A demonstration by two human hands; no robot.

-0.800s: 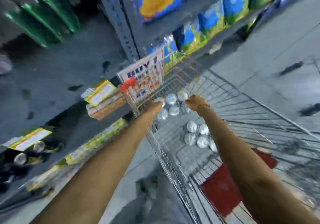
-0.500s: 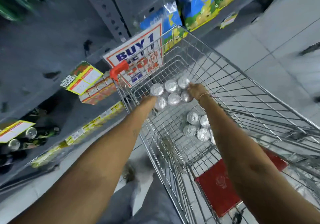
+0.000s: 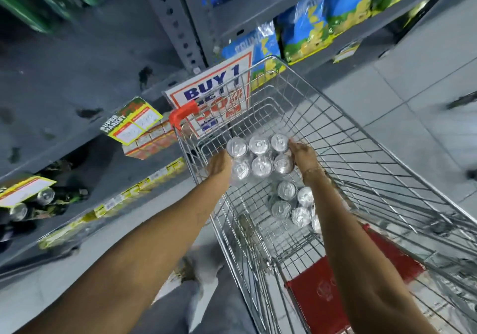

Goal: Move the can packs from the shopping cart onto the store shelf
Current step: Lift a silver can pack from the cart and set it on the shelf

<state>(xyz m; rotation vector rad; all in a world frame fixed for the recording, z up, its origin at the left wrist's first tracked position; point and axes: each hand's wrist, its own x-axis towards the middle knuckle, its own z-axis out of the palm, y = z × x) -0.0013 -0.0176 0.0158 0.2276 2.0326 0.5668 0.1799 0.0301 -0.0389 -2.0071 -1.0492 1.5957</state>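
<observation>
A shrink-wrapped pack of silver-topped cans (image 3: 259,156) hangs inside the wire shopping cart (image 3: 361,158), near its far end and raised toward the rim. My left hand (image 3: 219,164) presses its left side and my right hand (image 3: 303,153) grips its right side. A second can pack (image 3: 294,204) lies lower down on the cart floor, partly hidden by my right forearm. The grey store shelf (image 3: 64,106) runs along the left, with cans (image 3: 45,195) on a lower level.
A "BUY 1" promo sign (image 3: 214,93) hangs just beyond the cart's red corner bumper (image 3: 182,113). Orange cartons (image 3: 152,140) and yellow price tags (image 3: 131,120) sit on the left shelf. Blue snack bags (image 3: 309,34) fill shelves ahead. The red child-seat flap (image 3: 333,297) is near me.
Both hands have closed on the far can pack and lifted it higher in the cart. The view has steadied and tilted, showing more of the cart.
</observation>
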